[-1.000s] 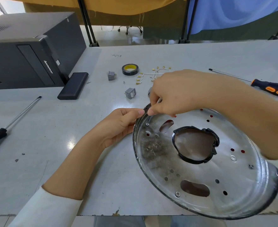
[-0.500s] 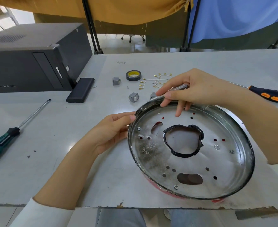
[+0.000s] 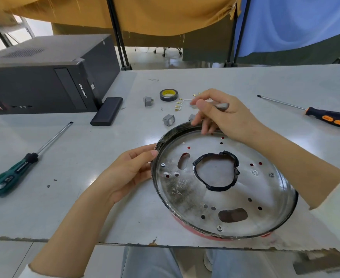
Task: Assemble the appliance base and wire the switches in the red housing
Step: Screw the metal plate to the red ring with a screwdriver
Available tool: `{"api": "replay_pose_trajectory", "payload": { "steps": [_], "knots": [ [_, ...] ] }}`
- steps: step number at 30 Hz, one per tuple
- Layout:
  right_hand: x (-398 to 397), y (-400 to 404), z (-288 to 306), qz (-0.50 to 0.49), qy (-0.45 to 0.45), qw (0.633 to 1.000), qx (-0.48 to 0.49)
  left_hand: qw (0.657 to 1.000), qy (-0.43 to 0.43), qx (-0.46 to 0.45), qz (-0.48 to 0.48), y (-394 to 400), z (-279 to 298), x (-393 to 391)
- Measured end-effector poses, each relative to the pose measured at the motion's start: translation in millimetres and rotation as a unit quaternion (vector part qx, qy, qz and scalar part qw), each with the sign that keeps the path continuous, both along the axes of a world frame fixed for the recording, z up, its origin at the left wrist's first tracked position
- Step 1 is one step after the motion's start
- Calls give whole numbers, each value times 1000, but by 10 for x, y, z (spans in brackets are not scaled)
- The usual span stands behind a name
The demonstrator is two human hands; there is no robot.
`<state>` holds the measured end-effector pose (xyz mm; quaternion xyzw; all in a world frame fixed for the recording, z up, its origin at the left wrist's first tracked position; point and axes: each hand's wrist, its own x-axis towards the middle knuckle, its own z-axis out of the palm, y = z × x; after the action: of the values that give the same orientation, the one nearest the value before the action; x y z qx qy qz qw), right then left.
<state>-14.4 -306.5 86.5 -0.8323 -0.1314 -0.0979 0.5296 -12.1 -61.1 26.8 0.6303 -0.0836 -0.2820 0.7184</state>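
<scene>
- The counter (image 3: 205,81) runs wide to the left and at the back; its chipped near edge passes just under the base, so there is little room toward the person.
- The computer (image 3: 44,85) stands at the far left with a black block (image 3: 107,111) beside it, both well apart from the work.
- The metal base (image 3: 221,183) lies at the near right of the counter on the red housing (image 3: 185,222) (only a red strip shows under its near rim), a few screws already in it.
- The left hand (image 3: 129,171) grips the base's left rim, thumb on top, steadying it.
- The right hand (image 3: 221,115) hovers over the far rim, fingers curled round a small silvery object I cannot identify.
- Judged step: the base is being assembled; wiring seems not yet begun. The next move likely calls for setting that piece down clear of the rim.
- A green screwdriver (image 3: 14,171) lies left, an orange one (image 3: 325,117) right, both within reach.
- Switches (image 3: 168,119), tape (image 3: 168,95) and terminals (image 3: 178,105) cluster just behind the base, near the right hand.
</scene>
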Motion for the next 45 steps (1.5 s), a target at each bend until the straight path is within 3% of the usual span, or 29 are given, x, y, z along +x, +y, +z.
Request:
{"api": "replay_pose_trajectory", "payload": {
  "steps": [3, 9, 13, 15, 18, 22, 27, 36, 41, 45],
  "knots": [
    [71, -32, -67, -13, -19, 992, -122, 1000, -1, -15, -10, 7, -12, -58],
    [193, -35, -222, -51, 95, 956, -274, 999, 11, 10, -36, 27, 24, -46],
    [253, -38, -207, -31, 101, 952, -289, 981, -74, 142, -110, 76, 168, 106],
    [270, -41, -222, -27, 102, 948, -299, 964, -135, 222, -59, 50, 200, 335],
    [282, -50, -233, -18, 110, 950, -293, 938, -215, 264, 65, -59, 163, 821],
    [309, -64, -274, -16, 95, 954, -285, 880, -314, 339, 111, -359, -20, 1430],
    [329, -99, -314, -4, 86, 959, -268, 805, -374, 444, 123, -658, -265, 1880],
    [318, -106, -283, 1, 95, 966, -241, 747, -370, 533, 144, -879, -323, 2132],
    [309, -190, -207, -38, 74, 948, -308, 754, -359, 524, 166, -861, -316, 2110],
    [350, -313, -157, -51, 128, 950, -281, 830, -349, 392, 190, -740, -224, 1960]
  ]
}}
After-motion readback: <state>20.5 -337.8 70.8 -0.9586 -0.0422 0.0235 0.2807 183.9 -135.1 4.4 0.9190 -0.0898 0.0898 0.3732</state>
